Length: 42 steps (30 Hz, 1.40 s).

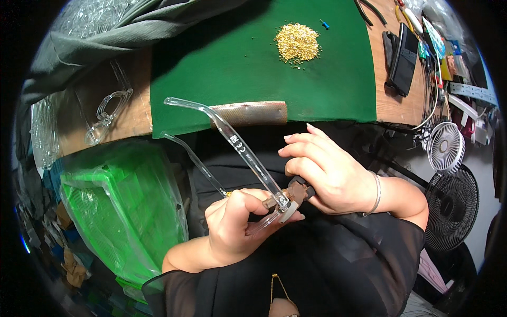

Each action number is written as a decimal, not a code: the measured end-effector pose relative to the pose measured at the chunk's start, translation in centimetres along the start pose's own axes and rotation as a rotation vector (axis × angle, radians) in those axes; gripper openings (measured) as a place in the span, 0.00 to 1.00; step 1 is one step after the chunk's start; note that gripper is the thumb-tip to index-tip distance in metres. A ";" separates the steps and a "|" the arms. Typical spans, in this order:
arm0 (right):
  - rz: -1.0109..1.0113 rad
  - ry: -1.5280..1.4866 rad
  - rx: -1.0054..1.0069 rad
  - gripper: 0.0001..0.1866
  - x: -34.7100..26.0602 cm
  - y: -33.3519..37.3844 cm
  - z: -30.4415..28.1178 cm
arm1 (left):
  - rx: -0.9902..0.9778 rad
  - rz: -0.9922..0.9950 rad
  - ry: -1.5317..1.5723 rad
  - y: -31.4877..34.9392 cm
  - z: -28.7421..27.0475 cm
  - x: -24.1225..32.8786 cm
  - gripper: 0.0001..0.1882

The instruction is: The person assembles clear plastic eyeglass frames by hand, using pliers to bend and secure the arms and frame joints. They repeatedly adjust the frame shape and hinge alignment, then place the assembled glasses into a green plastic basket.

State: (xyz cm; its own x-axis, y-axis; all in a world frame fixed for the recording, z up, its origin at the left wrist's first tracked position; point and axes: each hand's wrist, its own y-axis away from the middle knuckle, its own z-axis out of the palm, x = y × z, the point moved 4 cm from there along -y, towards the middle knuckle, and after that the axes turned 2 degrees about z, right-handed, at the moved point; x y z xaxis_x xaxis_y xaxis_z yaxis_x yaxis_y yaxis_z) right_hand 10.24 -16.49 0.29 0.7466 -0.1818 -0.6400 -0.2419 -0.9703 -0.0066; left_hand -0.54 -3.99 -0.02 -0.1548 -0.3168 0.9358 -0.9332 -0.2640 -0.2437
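My left hand is closed around a pair of clear plastic eyeglasses, held above my lap. One temple points up and left toward the bench, and the other sticks out behind my left fingers. At the hinge corner sits a brown metal tool with a dark end, its full shape partly covered. My right hand is against that dark end, fingers loosely curled and the thumb mostly hidden. Just beyond the hands, a worn, textured metal strip lies along the green mat's front edge.
A heap of tiny golden screw-like parts and a blue pin lie on the green mat. More clear frames rest at left, above a plastic-lined green crate. A phone and small white fan stand right.
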 end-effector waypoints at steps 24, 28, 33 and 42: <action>-0.017 -0.136 0.189 0.21 0.8 -0.4 1.5 | -0.030 0.068 -0.125 0.1 -0.4 -0.2 0.17; -0.027 -0.113 0.223 0.18 1.2 -0.1 2.3 | -0.043 0.158 -0.123 0.4 -0.1 -0.5 0.15; 0.028 -0.068 0.194 0.15 1.6 0.0 2.7 | -0.086 0.154 -0.153 0.5 0.0 -1.0 0.15; 0.135 -0.032 -0.003 0.19 3.3 0.4 -0.3 | 0.032 -0.195 0.096 -0.3 -0.5 -2.2 0.19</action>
State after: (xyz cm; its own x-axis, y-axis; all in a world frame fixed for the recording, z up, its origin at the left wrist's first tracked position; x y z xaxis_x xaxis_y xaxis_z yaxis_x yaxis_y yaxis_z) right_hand 12.85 -17.54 -1.57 0.6871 -0.3059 -0.6590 -0.3374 -0.9377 0.0834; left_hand -0.09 -2.77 -1.89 -0.0041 -0.1691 0.9856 -0.9381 -0.3408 -0.0624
